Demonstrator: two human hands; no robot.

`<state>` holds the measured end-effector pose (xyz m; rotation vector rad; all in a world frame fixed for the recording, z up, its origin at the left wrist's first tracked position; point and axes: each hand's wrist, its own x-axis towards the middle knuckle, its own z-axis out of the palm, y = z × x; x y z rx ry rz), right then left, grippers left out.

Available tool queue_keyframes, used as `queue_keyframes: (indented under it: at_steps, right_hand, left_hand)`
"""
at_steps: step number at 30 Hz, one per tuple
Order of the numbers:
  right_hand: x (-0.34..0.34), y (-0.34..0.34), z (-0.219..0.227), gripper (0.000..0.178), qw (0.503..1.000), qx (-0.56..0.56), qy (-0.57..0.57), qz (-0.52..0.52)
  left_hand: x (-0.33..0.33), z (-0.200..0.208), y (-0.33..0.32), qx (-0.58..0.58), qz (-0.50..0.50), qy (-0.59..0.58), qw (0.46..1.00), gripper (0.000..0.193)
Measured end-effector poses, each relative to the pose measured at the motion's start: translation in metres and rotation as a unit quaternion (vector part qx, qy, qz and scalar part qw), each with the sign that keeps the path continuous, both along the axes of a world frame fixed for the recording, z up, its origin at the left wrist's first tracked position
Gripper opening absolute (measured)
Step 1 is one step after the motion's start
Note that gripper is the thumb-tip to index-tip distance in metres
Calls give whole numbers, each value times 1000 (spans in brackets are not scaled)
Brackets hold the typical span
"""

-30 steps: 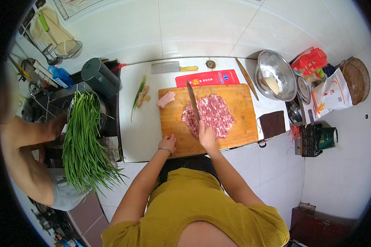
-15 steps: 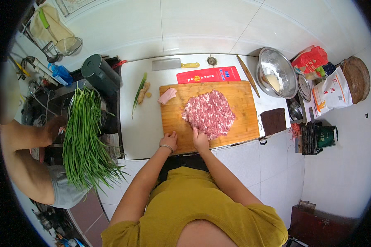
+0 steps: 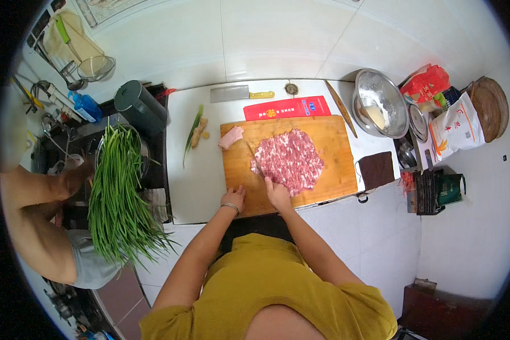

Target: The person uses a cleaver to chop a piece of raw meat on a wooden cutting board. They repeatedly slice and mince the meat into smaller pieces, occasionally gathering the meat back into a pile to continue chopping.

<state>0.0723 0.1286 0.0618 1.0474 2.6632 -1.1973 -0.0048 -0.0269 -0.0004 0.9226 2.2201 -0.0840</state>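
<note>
Since a second ago, the knife (image 3: 256, 161) has been shifted from across the chopped meat (image 3: 289, 160) to its left edge, its handle gripped by the closed fingers of the right hand (image 3: 277, 194), just below the frame's centre. To the left, the left hand (image 3: 233, 199) is rested on the board's lower-left part, its fingers slightly bent and nothing held. Most of the wooden board (image 3: 341, 164) is covered by the meat at mid-frame; a pale pink piece (image 3: 231, 137) is placed at the board's upper-left corner. Beyond, a red packet (image 3: 286, 107) is laid, and farther up, a cleaver (image 3: 230, 94) is set flat.
</note>
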Motion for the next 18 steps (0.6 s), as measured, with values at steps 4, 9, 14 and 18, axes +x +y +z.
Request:
queue_keyframes:
  at_steps: [4, 9, 14, 18]
  right_hand:
    - [-5, 0, 61, 53, 992, -88, 84, -36]
    - [5, -2, -22, 58, 996, -7, -83, -13]
    - [-6, 10, 40, 54, 997, -58, 47, -24]
    - [9, 9, -17, 55, 996, -17, 69, -58]
  left_hand:
    - [9, 18, 2, -17, 1, -3, 1000, 55]
    - [7, 8, 0, -12, -1, -15, 1000, 56]
    - [7, 13, 0, -3, 18, -34, 999, 58]
    - [9, 5, 1, -11, 13, -22, 1000, 59]
